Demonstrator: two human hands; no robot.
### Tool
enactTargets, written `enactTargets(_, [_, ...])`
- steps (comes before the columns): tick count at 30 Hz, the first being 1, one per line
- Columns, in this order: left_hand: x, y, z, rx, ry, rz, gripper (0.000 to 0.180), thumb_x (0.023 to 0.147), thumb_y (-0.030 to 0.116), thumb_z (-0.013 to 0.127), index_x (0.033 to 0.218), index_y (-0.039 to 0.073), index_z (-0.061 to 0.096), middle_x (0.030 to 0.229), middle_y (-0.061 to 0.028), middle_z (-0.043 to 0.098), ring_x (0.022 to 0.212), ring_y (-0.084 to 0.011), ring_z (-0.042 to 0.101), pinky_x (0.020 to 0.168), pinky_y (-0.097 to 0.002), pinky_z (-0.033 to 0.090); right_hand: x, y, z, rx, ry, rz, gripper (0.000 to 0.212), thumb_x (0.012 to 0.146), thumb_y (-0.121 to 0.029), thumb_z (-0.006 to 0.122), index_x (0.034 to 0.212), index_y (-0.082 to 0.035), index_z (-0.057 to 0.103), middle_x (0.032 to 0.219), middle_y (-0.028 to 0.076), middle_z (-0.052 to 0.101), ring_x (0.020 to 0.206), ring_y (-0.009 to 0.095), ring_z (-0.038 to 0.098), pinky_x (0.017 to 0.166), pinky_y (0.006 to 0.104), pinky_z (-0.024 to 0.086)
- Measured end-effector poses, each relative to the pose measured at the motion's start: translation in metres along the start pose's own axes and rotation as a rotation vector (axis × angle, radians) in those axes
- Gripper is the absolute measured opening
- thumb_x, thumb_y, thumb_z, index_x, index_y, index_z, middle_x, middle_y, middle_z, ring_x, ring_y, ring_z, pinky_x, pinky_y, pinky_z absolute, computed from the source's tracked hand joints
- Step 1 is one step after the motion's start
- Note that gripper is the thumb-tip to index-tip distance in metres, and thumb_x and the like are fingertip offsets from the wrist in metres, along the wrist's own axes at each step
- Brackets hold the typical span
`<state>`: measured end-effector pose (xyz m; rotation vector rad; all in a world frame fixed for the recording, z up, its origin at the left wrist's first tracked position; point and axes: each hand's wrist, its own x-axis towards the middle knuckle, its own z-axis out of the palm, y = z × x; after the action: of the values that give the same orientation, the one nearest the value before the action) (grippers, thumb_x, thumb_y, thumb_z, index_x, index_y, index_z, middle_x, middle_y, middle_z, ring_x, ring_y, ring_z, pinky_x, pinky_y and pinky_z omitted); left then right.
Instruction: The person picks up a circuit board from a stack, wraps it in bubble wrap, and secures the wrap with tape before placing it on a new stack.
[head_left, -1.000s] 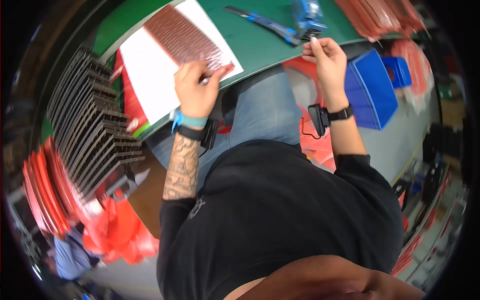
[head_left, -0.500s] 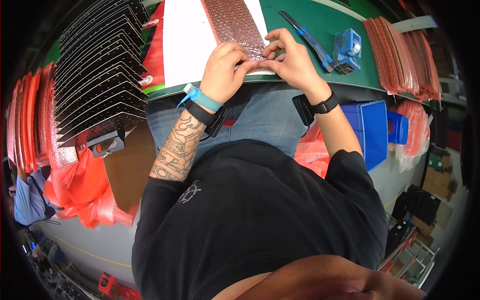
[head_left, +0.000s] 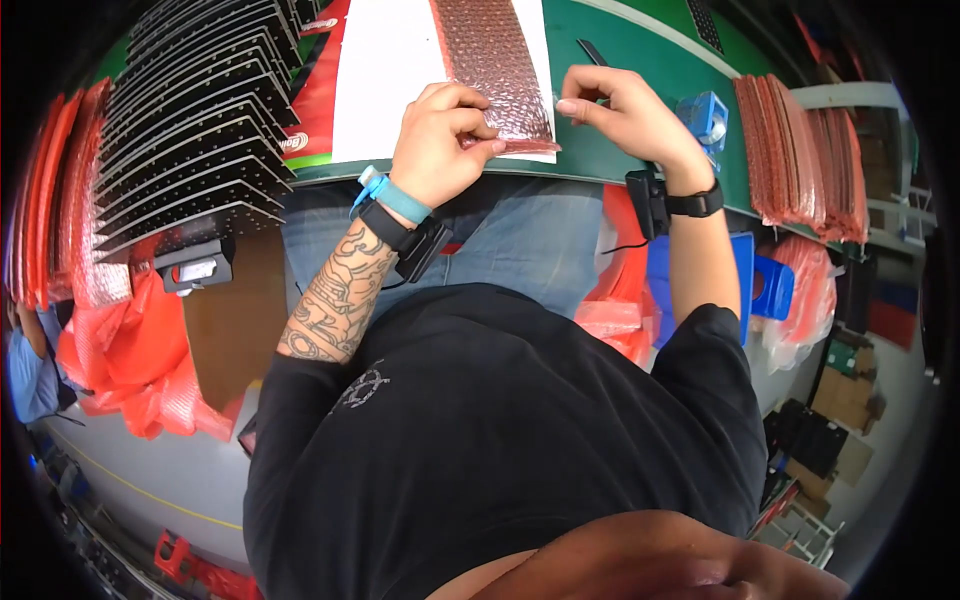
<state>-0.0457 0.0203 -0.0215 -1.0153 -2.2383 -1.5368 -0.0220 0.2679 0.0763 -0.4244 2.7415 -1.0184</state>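
A long red bubble-wrap packet [head_left: 495, 65] lies on a white sheet [head_left: 385, 90], its near end folded over at the table edge. My left hand [head_left: 445, 145] is closed on the left corner of that end, thumb and fingers pinched together. Off the packet's right side, my right hand [head_left: 630, 115] is raised with thumb and forefinger pinched. A small clear scrap may show at its fingertips, too faint to make out. Partly behind the right hand, a utility knife [head_left: 591, 52] lies on the green table. A blue tape dispenser [head_left: 706, 118] stands beyond the right wrist.
Black perforated panels [head_left: 200, 130] stand stacked at the left, next to red packets [head_left: 60, 200]. More red bubble-wrap packets [head_left: 795, 150] stand at the right end of the green table [head_left: 640, 45]. A blue bin [head_left: 745, 275] sits below the table edge.
My right hand has left the packet's near end and moved right, covering much of the knife. My left hand stays at that end. The whole view has shifted slightly.
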Motion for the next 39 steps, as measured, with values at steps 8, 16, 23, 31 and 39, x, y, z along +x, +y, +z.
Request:
enactTargets(8, [0.001,-0.007,0.004,0.06,0.042,-0.023,0.01,0.063,0.009,0.08,0.067,0.007,0.071,0.093,-0.0036,0.069,0.095,-0.0272,0.062,0.08,-0.0401,0.051,0.038,-0.048,0.021,-0.331,-0.457,-0.224,0.01,0.085,-0.009,0.069,0.085,0.001,0.066,0.078,0.02,0.065,0.072,0.036,0.063,0.067,0.04,0.05])
enactTargets(16, [-0.002,-0.01,0.005,-0.012,0.071,-0.028,0.008,0.064,0.008,0.077,0.068,0.007,0.07,0.093,-0.0041,0.069,0.096,-0.0276,0.062,0.082,-0.04,0.051,0.054,-0.059,0.031,-0.701,-0.435,-0.236,0.013,0.08,-0.017,0.072,0.083,-0.004,0.071,0.074,0.017,0.067,0.075,0.036,0.068,0.066,0.0441,0.052])
enactTargets(23, [-0.002,-0.01,0.005,0.008,0.068,0.0,0.006,0.066,0.009,0.075,0.068,0.007,0.07,0.094,-0.0049,0.069,0.094,-0.0282,0.062,0.082,-0.0406,0.051,0.063,-0.058,0.03,-0.819,-0.425,-0.224,0.026,0.074,-0.026,0.08,0.083,-0.004,0.07,0.076,0.016,0.069,0.08,0.036,0.069,0.067,0.0444,0.055])
enactTargets(31, [-0.006,-0.005,0.002,0.024,0.044,-0.024,0.006,0.069,0.009,0.075,0.066,0.006,0.07,0.094,-0.0051,0.069,0.093,-0.0292,0.061,0.082,-0.0407,0.05,0.098,-0.023,0.019,-0.629,-0.378,-0.101,0.04,0.067,-0.035,0.087,0.08,-0.004,0.066,0.075,0.015,0.069,0.08,0.034,0.071,0.064,0.042,0.054])
enactTargets(39, [0.006,0.015,-0.003,0.045,0.216,-0.179,0.028,0.078,0.013,0.077,0.102,-0.001,0.071,0.094,-0.0155,0.068,0.099,-0.0306,0.061,0.081,-0.0407,0.052,0.056,0.041,0.006,-0.431,0.535,0.212,0.037,0.09,-0.036,0.074,0.085,0.0,0.067,0.07,0.012,0.066,0.067,0.023,0.069,0.058,0.035,0.054])
